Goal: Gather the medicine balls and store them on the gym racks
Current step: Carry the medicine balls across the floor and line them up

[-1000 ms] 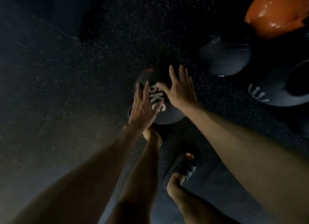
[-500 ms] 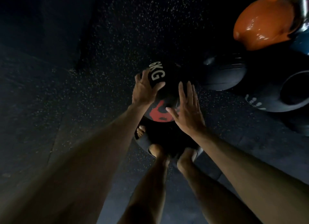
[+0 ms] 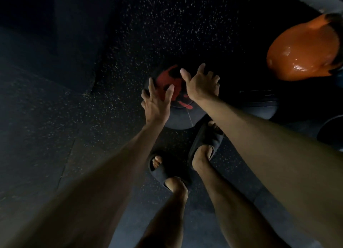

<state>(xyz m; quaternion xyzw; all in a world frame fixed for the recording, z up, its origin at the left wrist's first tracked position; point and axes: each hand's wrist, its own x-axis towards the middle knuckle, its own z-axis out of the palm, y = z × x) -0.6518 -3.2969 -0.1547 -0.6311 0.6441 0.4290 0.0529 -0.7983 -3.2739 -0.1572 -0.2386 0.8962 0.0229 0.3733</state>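
A black medicine ball (image 3: pixel 179 116) with a red logo lies on the dark speckled floor just ahead of my feet. My left hand (image 3: pixel 156 104) rests on its left side with the fingers spread. My right hand (image 3: pixel 201 85) lies over its upper right side, fingers spread and slightly bent over the curve. The logo faces up between my hands. Whether the ball is lifted off the floor I cannot tell.
A glossy orange ball (image 3: pixel 304 51) sits at the upper right. Dark balls or weights (image 3: pixel 259 106) lie below it along the right edge. My feet in black slides (image 3: pixel 206 142) stand right behind the ball. A darker mat edge (image 3: pixel 89 92) runs at the left.
The ball has rolled under my hands: the 6KG lettering turned out of sight and the red logo came up. My right hand moved to the ball's far right side; the view shifted.
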